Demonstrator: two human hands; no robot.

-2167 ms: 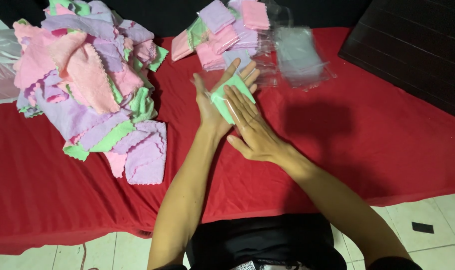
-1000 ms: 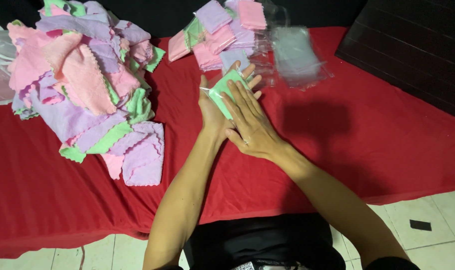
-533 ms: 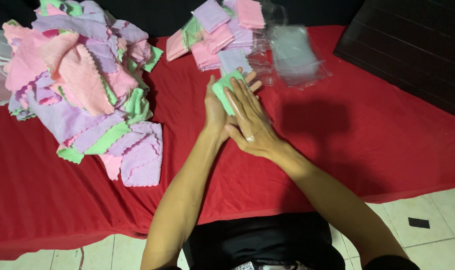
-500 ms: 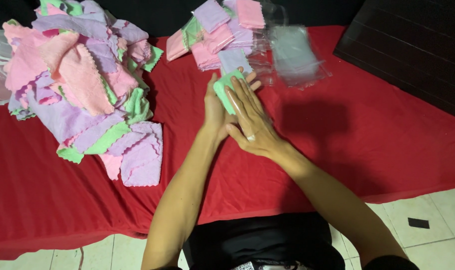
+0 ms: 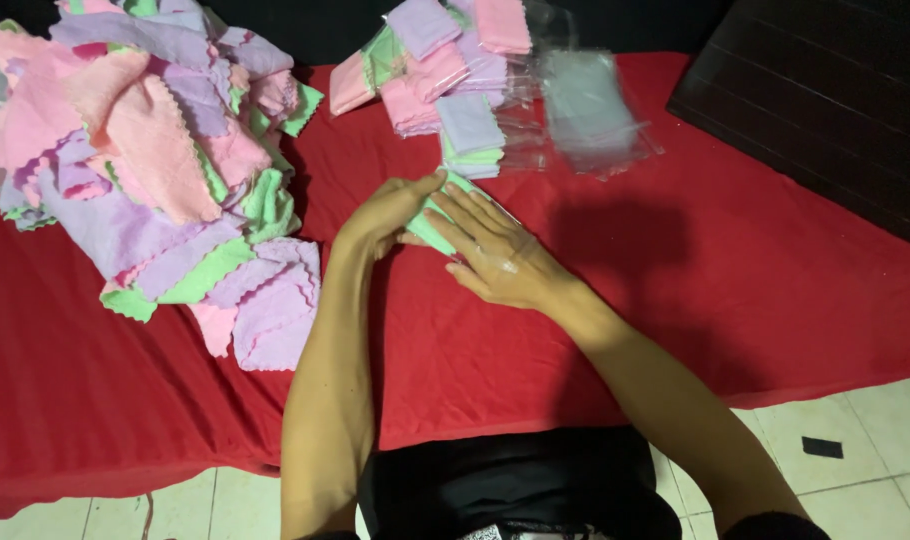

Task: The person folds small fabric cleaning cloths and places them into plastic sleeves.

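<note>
- The left hand point(image 5: 380, 215) cups the near-left edge of a small folded green cloth point(image 5: 433, 222), fingers curled around it and thumb reaching over the top.
- The right hand point(image 5: 495, 255) lies flat on the same cloth, fingers spread and pressing down; a ring shows on one finger.
- The cloth sits on the red cover point(image 5: 675, 280), squeezed between the two hands; only a narrow green strip shows between the palms, with what looks like a clear bag edge beside it, though I cannot tell for certain.
- Change: two seconds back the cloth lay wider and more open under the hands; since then the hands have closed in and the visible green has shrunk to a tight bundle. My judgement is that the fold is nearly finished and is being pressed flat.
- Just beyond the fingertips is a stack of folded cloths point(image 5: 470, 125), pink, lilac and green, some in clear wrap.
- Beyond and to the right of the right hand lie empty-looking clear bags point(image 5: 590, 110).
- Well to the left of the left hand rises a loose heap of unfolded cloths point(image 5: 145, 170) in the same colours, so much remains unsorted.
- Far right of the right hand, a dark panel point(image 5: 835, 90) rests at the cover's edge.
</note>
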